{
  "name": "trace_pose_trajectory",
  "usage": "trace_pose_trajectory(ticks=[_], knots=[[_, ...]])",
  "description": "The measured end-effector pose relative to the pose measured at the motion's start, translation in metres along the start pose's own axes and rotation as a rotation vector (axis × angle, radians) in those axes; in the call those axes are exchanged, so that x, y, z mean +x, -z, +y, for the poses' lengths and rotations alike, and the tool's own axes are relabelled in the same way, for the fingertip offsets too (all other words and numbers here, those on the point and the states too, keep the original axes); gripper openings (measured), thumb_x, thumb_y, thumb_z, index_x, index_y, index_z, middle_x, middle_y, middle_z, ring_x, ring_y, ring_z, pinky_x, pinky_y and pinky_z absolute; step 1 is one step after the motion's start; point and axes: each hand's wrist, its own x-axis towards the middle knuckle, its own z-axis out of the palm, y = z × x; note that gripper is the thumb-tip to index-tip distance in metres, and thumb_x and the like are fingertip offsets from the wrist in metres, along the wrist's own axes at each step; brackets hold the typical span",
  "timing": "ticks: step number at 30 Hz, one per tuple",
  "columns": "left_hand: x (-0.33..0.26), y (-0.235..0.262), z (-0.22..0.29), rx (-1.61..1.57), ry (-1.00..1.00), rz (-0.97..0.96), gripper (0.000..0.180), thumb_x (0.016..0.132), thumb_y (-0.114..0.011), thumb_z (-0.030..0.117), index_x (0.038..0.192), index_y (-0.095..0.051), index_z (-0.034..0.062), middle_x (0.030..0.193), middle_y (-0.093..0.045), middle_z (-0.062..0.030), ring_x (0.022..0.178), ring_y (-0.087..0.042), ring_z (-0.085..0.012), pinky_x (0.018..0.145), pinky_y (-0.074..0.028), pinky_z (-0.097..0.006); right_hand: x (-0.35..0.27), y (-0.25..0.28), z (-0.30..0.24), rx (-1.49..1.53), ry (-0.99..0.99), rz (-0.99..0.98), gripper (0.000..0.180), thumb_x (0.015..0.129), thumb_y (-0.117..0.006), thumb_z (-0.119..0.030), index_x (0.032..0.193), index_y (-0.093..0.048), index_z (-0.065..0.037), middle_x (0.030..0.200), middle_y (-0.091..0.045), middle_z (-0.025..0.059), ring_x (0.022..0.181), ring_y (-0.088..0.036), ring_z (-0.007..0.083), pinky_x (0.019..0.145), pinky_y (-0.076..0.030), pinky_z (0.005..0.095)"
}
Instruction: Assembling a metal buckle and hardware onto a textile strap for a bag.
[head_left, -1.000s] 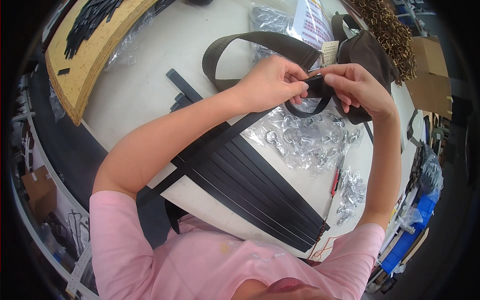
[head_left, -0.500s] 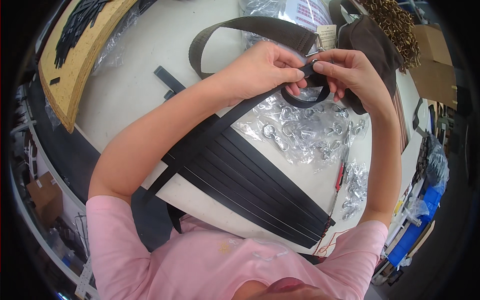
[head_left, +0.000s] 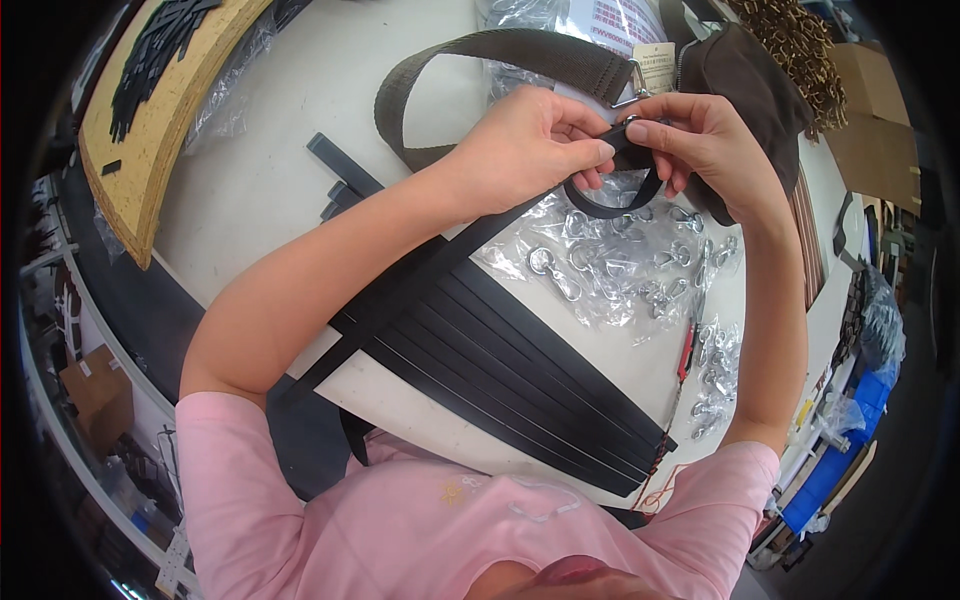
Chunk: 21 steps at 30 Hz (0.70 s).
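Both my hands meet over the far part of the table around one long black strap (head_left: pixel 505 218). My left hand (head_left: pixel 535 148) pinches it between thumb and fingers. Close beside, my right hand (head_left: pixel 700 140) grips the same strap by a small metal fitting, whose exact kind the fingers hide. Below the hands the strap's end curls in a loop (head_left: pixel 612 212). Just beyond them lies a dark brown bag (head_left: pixel 745 85) with a wide webbing shoulder strap (head_left: pixel 480 45) and a paper tag (head_left: pixel 655 68). Several flat black straps (head_left: pixel 510 370) lie fanned out nearer my body.
Right of the straps are plastic bags of silver snap hooks (head_left: pixel 560 272) and a red-handled tool (head_left: pixel 686 352). A wooden board (head_left: pixel 110 190) bearing small black strips stands at the left. Brass-coloured hardware (head_left: pixel 800 60) is heaped at the far right, near a cardboard box (head_left: pixel 875 130).
My hands keep the same grip on the strap, with only a slight shift of the fingers. The whole view has moved a little.
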Motion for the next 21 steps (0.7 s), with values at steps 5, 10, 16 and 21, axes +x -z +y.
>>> trace_pose_trajectory(ticks=[5,10,16,21], knots=[[-0.001,-0.002,0.000,0.004,-0.036,0.045,0.024,0.097,-0.066,0.007,0.110,-0.069,-0.0124,0.089,-0.074,-0.0127,0.080,-0.072,-0.0150,0.075,-0.059,-0.028,0.000,-0.002,-0.002,-0.006,-0.004,0.009,0.028,0.096,-0.075,-0.017,0.113,-0.073,0.005,0.067,-0.065,0.0015,0.056,-0.061,0.0047,0.050,-0.051,0.0194],[-0.002,0.000,0.003,0.084,0.054,0.003,0.030,0.099,-0.069,0.014,0.121,-0.068,-0.0057,0.100,-0.075,-0.0089,0.089,-0.070,-0.0116,0.085,-0.057,-0.026,0.001,-0.003,0.000,-0.001,0.012,0.015,0.026,0.096,-0.074,-0.015,0.113,-0.074,0.005,0.069,-0.065,0.0014,0.057,-0.061,0.0046,0.051,-0.053,0.0197],[-0.006,-0.009,0.003,0.169,0.024,0.114,0.032,0.098,-0.070,0.016,0.119,-0.069,-0.0075,0.094,-0.075,-0.0091,0.085,-0.072,-0.0124,0.080,-0.058,-0.026,0.000,-0.005,0.005,0.017,0.053,0.027,0.025,0.096,-0.074,-0.015,0.111,-0.074,0.005,0.070,-0.066,0.0008,0.058,-0.061,0.0045,0.052,-0.052,0.0198],[-0.007,-0.012,-0.001,0.227,-0.014,0.158,0.031,0.098,-0.070,0.016,0.116,-0.069,-0.0087,0.090,-0.075,-0.0097,0.082,-0.073,-0.0127,0.076,-0.058,-0.027,-0.001,-0.008,0.006,0.015,0.054,0.049,0.025,0.096,-0.075,-0.015,0.110,-0.074,0.005,0.070,-0.066,0.0006,0.059,-0.061,0.0044,0.053,-0.052,0.0196]])
